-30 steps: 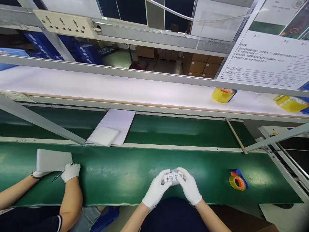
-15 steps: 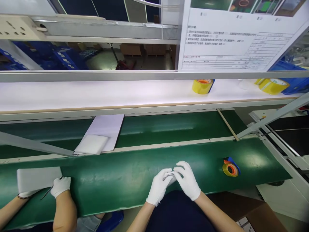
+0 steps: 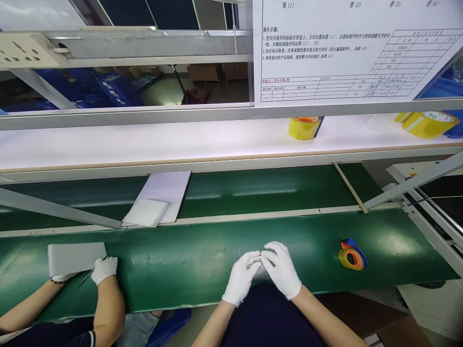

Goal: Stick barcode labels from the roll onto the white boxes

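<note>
At the near edge of the green worktop, my left hand [image 3: 241, 277] and my right hand [image 3: 282, 270], both in white gloves, meet with their fingers closed on a small white box [image 3: 262, 273]. Gloves hide most of the box. A white label [image 3: 256, 260] with black print and a barcode shows at its upper edge, between the fingertips of both hands. To the right of my right hand, a yellow tape roll [image 3: 351, 259] on a blue and orange dispenser lies on the worktop.
At left, a co-worker's gloved hand [image 3: 103, 270] holds a thin dark tool beside a white foam sheet [image 3: 75, 260]. A white pad [image 3: 147, 213] rests on a white board [image 3: 170, 185]. Tape rolls [image 3: 304, 128] stand on the shelf [image 3: 181, 142] above. A carton [image 3: 401, 327] sits below right.
The whole view has swung slightly left, so surrounding things appear farther right. Both hands keep nearly the same grip on the box, fingertips still at the label.
</note>
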The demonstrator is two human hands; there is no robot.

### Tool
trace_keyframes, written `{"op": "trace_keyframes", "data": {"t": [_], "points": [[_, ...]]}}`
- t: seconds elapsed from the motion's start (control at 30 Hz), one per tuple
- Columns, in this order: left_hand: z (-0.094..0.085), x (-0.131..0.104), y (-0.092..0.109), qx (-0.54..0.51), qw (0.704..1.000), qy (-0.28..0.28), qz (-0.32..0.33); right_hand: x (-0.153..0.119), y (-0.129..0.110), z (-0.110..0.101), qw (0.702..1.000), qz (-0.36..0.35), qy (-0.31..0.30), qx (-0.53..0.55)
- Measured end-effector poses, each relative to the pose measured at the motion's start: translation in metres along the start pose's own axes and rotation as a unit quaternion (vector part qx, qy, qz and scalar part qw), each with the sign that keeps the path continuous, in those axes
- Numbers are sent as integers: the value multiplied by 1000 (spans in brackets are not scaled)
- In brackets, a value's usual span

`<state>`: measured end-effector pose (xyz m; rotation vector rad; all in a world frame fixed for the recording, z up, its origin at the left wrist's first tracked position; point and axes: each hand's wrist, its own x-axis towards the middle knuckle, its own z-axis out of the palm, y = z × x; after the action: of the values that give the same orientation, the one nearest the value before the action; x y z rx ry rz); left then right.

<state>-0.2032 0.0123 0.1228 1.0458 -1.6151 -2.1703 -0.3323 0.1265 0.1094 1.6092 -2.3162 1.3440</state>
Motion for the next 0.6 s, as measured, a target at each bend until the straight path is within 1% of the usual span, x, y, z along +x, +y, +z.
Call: {"op": "trace_keyframes", "data": {"t": [0.13,0.23,0.37,0.4,0.47,0.53,0.6], "points": [[3,2,-7,-15,1000,3,-19,0,0,-1,1000,-8,4,-18],[4,5,-7,-15,1000,0,-23,-1,1,0,1000,-13,7,-28],[2,8,-2,32,999,1,8,-4,4,2,999,-5,12,-36],[3,8,-2,32,999,4,7,-5,6,3,999,-4,15,-40],[6,10,-6,-1,1000,7,-18,-8,11,5,998,-10,31,-47],[10,13,-13,-59,996,11,-58,-12,17,9,998,-23,39,-50],[6,18,-15,-88,993,19,-81,-17,24,14,998,-16,37,-37]]}}
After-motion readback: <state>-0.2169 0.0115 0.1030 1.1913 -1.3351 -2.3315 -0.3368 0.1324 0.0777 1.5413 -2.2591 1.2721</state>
